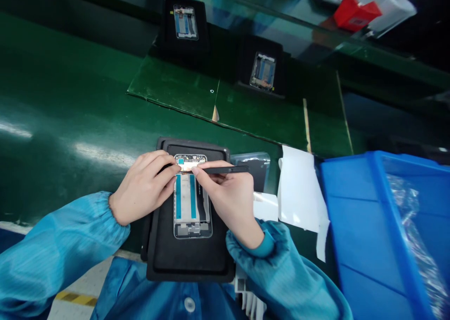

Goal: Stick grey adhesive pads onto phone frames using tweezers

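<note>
An opened phone (pixel 185 196) lies face down on a black tray (pixel 161 249), showing its board, metal plate and blue strips. My left hand (pixel 144 184) rests over the phone's upper left edge, fingers bent and fingertips pressed on it near the board. In my right hand (pixel 232 193) is a slim black tool like tweezers (pixel 228 169), pinched between thumb and fingers. Its working end points at the lower edge of the phone's board, close to my left fingertips. My fingers hide that tip and the small part beneath it.
Two more opened phones (pixel 186 22) (pixel 263 71) lie on black trays on the green bench (pixel 87 104) ahead. To the right are white paper (pixel 298 184), a clear bag (pixel 262 163) and a blue bin (pixel 358 217) holding clear plastic. A red object (pixel 355 13) sits on a back shelf.
</note>
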`<state>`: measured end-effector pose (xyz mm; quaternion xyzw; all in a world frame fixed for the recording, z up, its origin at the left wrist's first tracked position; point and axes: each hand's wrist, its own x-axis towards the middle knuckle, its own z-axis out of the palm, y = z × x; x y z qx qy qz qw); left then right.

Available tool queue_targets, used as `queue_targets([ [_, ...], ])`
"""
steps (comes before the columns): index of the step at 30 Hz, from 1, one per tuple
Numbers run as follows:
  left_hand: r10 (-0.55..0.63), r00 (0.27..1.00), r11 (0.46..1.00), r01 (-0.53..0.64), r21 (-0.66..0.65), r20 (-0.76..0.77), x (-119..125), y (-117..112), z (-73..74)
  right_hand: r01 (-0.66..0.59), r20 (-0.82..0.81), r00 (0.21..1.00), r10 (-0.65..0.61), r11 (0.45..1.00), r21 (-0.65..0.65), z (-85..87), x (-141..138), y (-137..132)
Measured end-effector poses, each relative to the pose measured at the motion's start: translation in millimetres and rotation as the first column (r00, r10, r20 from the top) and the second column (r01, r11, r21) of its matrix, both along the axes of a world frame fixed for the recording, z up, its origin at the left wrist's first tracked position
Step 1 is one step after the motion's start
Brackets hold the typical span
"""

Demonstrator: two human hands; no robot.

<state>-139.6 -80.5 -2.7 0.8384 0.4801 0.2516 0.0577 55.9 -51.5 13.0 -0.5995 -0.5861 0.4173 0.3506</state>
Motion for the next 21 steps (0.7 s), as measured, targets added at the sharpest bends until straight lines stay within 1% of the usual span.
queue_targets([
  [9, -0.007, 1.0, 1.0, 0.007, -0.001, -0.02, -0.4, -0.8, 0.4, -0.018, 0.009, 1.0, 0.018, 1.0, 0.017, 0.4, 0.3, 0.1],
  [21, -0.032, 0.994, 0.999, 0.035, 0.036, -0.102, -2.0, -2.4, 1.5, -0.045, -0.02, 0.999, 0.046, 0.999, 0.021, 0.5, 1.1, 0.8],
])
